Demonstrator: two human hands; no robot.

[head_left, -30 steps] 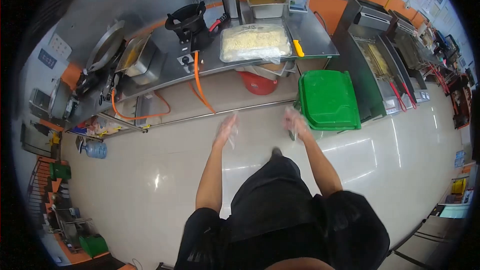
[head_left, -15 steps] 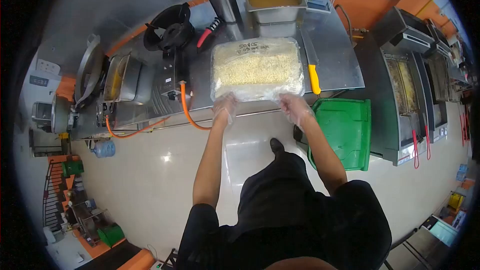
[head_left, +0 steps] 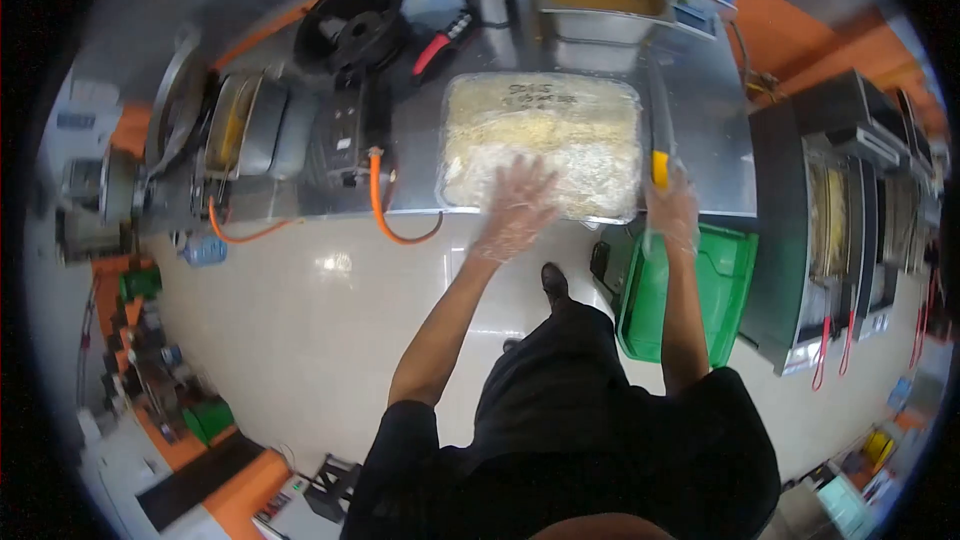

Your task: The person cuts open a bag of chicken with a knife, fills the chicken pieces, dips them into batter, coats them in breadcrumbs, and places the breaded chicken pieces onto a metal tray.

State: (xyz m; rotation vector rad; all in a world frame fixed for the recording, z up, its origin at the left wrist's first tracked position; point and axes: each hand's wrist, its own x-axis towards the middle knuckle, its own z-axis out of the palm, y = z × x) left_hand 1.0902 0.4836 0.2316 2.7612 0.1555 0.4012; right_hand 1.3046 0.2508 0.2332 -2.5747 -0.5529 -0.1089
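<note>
A shallow rectangular tray [head_left: 545,100] of pale crumbly food, covered in clear plastic film with handwriting on it, lies on the steel counter. My left hand [head_left: 518,202], in a clear plastic glove, rests with spread fingers on the film at the tray's front edge. To the tray's right, a long knife [head_left: 660,169] with a yellow handle points away from me. My right hand [head_left: 672,210], gloved too and slightly blurred, is closed around the near end of that handle. Its fingertips are partly hidden.
Behind the tray stands a deep steel pan [head_left: 603,15] of brown liquid with a yellow lid and a ladle. A red-handled tool [head_left: 440,50] and a black gas burner [head_left: 355,25] lie left. Below right is a green bin [head_left: 640,315]; fryers [head_left: 835,230] stand beyond it.
My left hand has left the tray's front left corner and now lies flat on the film. My right hand has moved from the front right corner to the knife handle. The view has shifted.
</note>
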